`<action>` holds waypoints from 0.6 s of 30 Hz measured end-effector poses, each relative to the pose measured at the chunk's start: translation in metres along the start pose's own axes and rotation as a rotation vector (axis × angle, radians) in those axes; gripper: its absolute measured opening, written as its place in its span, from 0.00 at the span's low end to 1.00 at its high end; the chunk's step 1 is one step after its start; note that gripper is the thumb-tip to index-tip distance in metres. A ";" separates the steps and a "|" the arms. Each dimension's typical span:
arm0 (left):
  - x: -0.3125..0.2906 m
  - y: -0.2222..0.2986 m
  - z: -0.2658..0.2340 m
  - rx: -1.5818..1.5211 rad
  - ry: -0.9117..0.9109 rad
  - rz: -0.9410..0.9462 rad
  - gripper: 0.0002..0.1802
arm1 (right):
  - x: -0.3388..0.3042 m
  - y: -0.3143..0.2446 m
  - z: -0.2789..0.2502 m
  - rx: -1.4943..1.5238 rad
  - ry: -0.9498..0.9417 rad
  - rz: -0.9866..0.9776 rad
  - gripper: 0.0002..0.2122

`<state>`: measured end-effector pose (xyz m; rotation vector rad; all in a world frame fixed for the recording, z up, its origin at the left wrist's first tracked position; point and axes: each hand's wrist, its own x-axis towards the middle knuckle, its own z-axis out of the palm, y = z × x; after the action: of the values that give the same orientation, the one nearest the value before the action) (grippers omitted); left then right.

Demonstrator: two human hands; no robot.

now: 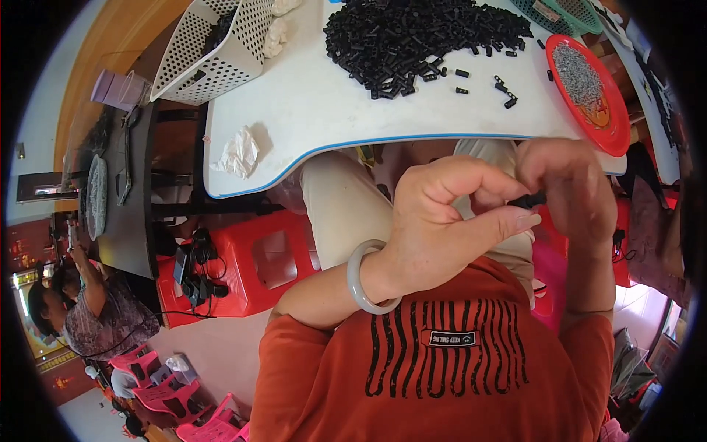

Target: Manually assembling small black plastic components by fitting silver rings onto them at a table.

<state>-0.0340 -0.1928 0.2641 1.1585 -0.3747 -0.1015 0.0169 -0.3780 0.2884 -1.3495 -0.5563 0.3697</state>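
My left hand [449, 221], with a pale bangle [359, 276] at its wrist, is held over my lap in front of the table edge. Its thumb and curled fingers pinch a small black plastic part [527, 200], mostly covered by the fingers. Close against the part's other end is my right hand [571, 188], smeared by motion, so its grip is unclear. Beyond my hands, a large heap of similar black parts [420, 44] covers the far side of the table. A red plate [616, 132] at the right bears many small silvery metal pieces [578, 77].
The white table [294, 110] has a curved, blue-trimmed edge. A white perforated basket [213, 74] and crumpled paper [237, 153] are at its left, a green basket [582, 18] far right. A red stool [243, 258] holds black cables. Another person [103, 309] sits at a dark table further left.
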 end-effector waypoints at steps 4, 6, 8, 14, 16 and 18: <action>0.001 -0.008 0.002 -0.141 -0.048 0.017 0.11 | -0.001 0.008 0.004 0.053 -0.095 0.124 0.20; 0.002 -0.009 0.008 -0.100 0.098 0.062 0.06 | -0.001 0.006 0.012 0.137 -0.078 0.210 0.15; 0.001 -0.011 0.010 -0.093 0.110 0.065 0.06 | 0.001 0.007 0.012 0.171 -0.118 0.239 0.14; -0.002 -0.012 0.004 0.093 0.014 0.061 0.05 | -0.003 0.023 0.015 0.346 -0.095 0.275 0.10; -0.002 -0.013 0.003 0.122 0.035 0.060 0.04 | -0.002 0.023 0.018 0.368 -0.074 0.260 0.09; -0.002 -0.012 0.002 0.185 0.015 0.107 0.04 | -0.003 0.018 0.019 0.308 -0.023 0.262 0.08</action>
<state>-0.0350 -0.1993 0.2535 1.3188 -0.4390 0.0357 0.0047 -0.3606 0.2725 -1.1210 -0.3242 0.6587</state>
